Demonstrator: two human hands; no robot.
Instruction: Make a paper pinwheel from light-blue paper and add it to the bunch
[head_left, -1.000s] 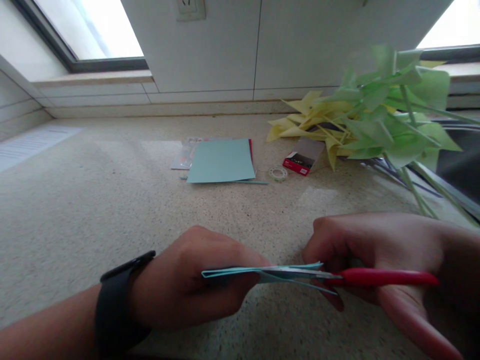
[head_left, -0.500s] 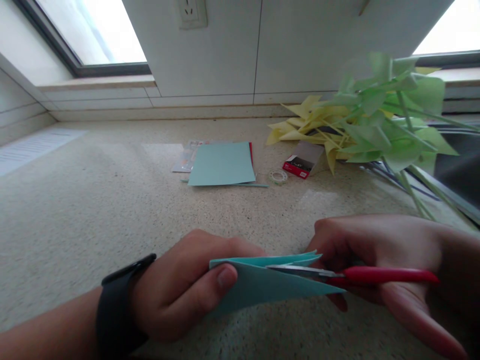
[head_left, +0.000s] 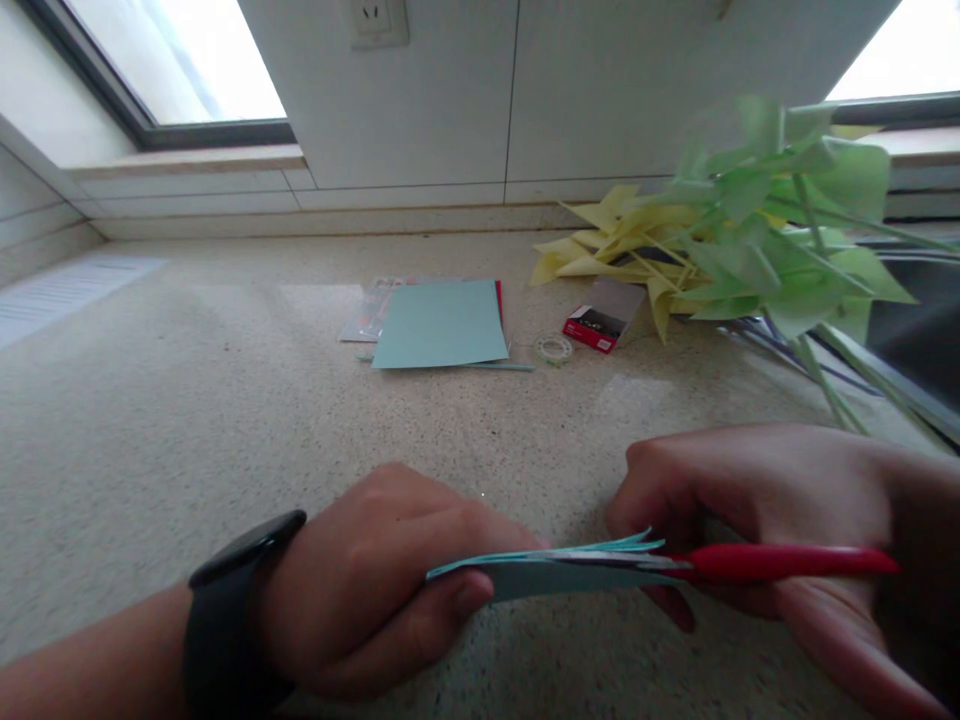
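My left hand [head_left: 382,580], below a black wristwatch, pinches a folded piece of light blue paper [head_left: 570,580] between thumb and fingers. The paper is seen nearly edge-on, its layers slightly parted at the right end. Red-handled scissors [head_left: 787,562] are in my right hand [head_left: 757,510], which closes around the handles. Their blades point left and lie between the paper's layers. How far the blades are spread cannot be made out.
Behind my hands lies a light blue sheet [head_left: 442,325] on other flat items. Right of it are a tape roll [head_left: 553,348] and a small red open box [head_left: 600,325]. Yellow paper pinwheels [head_left: 600,245] and green pinwheels [head_left: 787,240] rest at the right, near a dark sink [head_left: 915,330].
The folded paper has tilted closer to edge-on, so less of its front face shows. The scissors' blades now lie flatter between the layers, and the handles have shifted slightly right.
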